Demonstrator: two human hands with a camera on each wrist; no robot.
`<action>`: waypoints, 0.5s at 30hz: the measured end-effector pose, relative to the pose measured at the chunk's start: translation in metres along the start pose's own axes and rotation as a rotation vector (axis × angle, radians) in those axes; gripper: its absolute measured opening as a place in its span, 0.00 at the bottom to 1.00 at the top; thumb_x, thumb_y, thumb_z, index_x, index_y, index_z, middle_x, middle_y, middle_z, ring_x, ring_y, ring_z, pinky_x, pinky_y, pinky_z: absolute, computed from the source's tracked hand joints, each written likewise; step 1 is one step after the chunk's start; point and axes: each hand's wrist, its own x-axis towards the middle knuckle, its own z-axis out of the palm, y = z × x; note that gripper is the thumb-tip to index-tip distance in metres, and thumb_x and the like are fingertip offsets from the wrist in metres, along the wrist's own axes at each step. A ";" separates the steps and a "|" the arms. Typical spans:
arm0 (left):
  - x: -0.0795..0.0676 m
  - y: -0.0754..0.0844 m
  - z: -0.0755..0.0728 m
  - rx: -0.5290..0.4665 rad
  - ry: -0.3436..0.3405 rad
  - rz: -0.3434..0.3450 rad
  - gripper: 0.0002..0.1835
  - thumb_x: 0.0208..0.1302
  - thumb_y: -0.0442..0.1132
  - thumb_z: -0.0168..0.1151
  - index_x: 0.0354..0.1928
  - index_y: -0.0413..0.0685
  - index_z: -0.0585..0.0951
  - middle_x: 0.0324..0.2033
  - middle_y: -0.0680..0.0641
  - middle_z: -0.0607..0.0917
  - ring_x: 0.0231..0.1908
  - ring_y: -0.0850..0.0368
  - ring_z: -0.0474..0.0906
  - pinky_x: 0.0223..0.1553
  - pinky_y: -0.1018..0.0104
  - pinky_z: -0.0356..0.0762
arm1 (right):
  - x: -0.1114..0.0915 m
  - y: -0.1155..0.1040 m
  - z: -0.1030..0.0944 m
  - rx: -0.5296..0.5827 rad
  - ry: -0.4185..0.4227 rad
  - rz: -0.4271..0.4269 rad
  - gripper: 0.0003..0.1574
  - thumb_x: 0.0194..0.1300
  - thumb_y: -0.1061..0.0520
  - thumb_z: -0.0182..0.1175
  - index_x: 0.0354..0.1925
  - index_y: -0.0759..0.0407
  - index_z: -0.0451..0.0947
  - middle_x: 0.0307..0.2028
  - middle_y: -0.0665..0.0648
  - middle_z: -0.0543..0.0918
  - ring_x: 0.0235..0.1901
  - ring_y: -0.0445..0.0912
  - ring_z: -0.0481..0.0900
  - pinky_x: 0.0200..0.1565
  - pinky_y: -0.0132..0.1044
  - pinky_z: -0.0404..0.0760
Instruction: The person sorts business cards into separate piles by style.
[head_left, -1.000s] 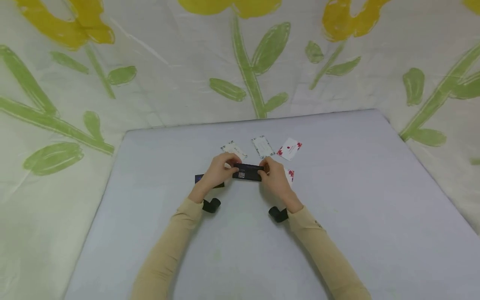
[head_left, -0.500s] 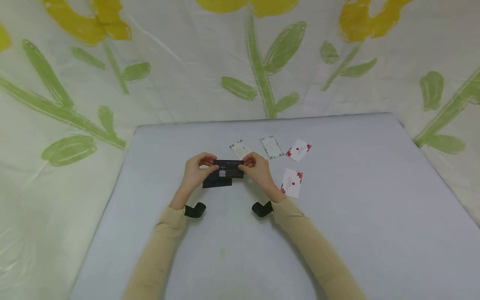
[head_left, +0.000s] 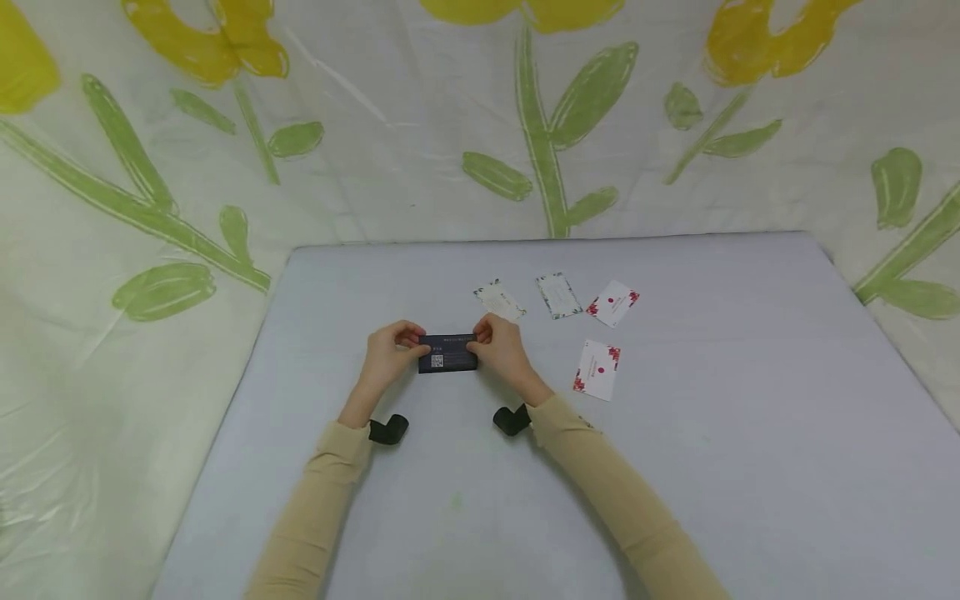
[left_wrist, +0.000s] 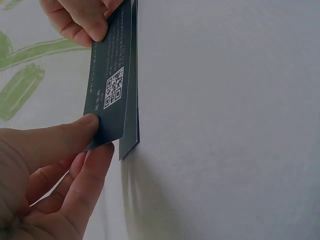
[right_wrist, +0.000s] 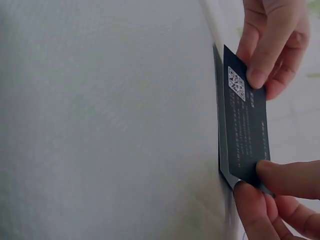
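Observation:
My left hand (head_left: 385,357) pinches the left end of a dark business card (head_left: 454,363) printed with pale text and a QR code. At its right end, the thumb and fingers of my right hand (head_left: 504,350) grip the same card. Both wrist views show it tilted, just over a second dark card (left_wrist: 131,132) on the table. Most of that lower card is hidden; its edge (right_wrist: 220,150) shows along the side in the right wrist view. Whether the two cards touch is unclear.
Beyond my right hand lie two white cards with green leaf borders, one tilted (head_left: 498,300) and one nearer upright (head_left: 558,296). Two white cards with red flowers lie to the right, one at the back (head_left: 613,302) and one nearer (head_left: 597,369). A flower-patterned sheet (head_left: 412,108) stands behind the table.
Both hands have carried the dark card leftward, off to the left of the white cards, then lowered it over the other dark card. The head view has shifted slightly.

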 end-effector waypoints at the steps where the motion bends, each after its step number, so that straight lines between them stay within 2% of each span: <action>1: 0.000 0.000 0.001 0.008 0.001 -0.004 0.13 0.46 0.29 0.67 0.36 0.35 0.78 0.29 0.40 0.79 0.29 0.50 0.77 0.34 0.62 0.72 | 0.001 0.000 0.001 -0.014 -0.003 0.002 0.10 0.49 0.66 0.64 0.30 0.65 0.73 0.25 0.55 0.75 0.26 0.44 0.72 0.29 0.31 0.71; 9: 0.002 -0.001 0.007 0.062 0.008 -0.010 0.12 0.45 0.28 0.67 0.34 0.33 0.78 0.27 0.39 0.79 0.28 0.49 0.76 0.32 0.62 0.74 | 0.004 -0.001 0.002 -0.110 -0.051 -0.013 0.10 0.49 0.67 0.63 0.29 0.65 0.71 0.24 0.55 0.73 0.26 0.44 0.70 0.29 0.31 0.70; 15: 0.003 0.001 0.009 0.124 -0.010 -0.010 0.11 0.45 0.26 0.66 0.33 0.31 0.77 0.26 0.39 0.78 0.28 0.50 0.75 0.32 0.61 0.74 | 0.007 -0.004 0.003 -0.219 -0.098 -0.038 0.10 0.50 0.66 0.63 0.29 0.64 0.70 0.23 0.55 0.71 0.26 0.44 0.69 0.28 0.32 0.69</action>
